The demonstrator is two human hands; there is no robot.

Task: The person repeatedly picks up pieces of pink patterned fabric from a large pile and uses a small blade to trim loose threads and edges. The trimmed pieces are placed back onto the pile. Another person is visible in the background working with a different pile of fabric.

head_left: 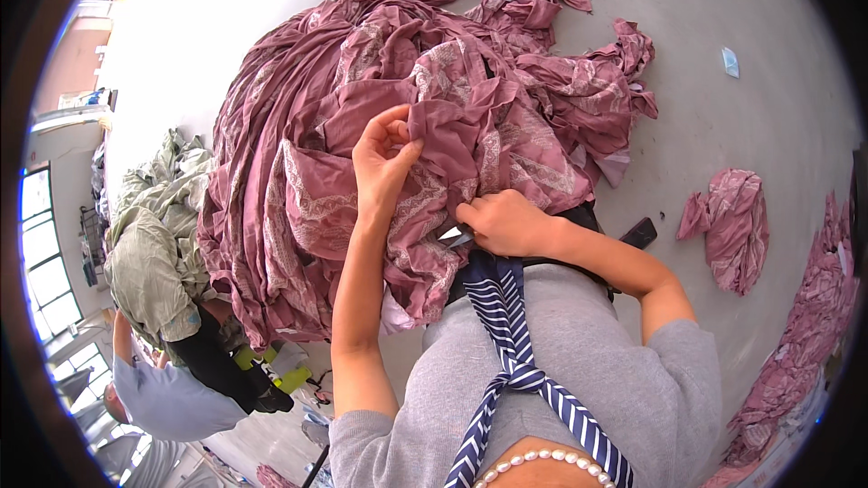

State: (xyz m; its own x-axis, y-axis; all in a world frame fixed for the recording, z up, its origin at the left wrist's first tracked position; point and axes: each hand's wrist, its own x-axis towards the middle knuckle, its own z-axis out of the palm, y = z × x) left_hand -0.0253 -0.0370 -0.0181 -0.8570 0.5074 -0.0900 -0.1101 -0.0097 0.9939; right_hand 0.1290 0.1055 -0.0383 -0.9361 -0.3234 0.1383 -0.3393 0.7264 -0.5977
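Observation:
A large heap of dusty-pink patterned cloth (271,154) spreads in front of me, gathered in long folds. My left hand (384,158) pinches an edge of this cloth between thumb and fingers and holds it up near the middle of the heap. Lower and to the right, close to my waist, my right hand (508,224) is closed with its fingers curled. From under its thumb sticks a small grey metal tool that looks like scissors (459,239), partly hidden by the hand and apart from the left hand.
On the right, a pink cloth bundle (737,230) and a light-blue scrap (731,61) lie on the grey floor. A flat black object (639,233) sits beside my right forearm. More pink cloth (796,343) lines the right edge. At left, another person (172,398) is beside pale-green cloth (149,271).

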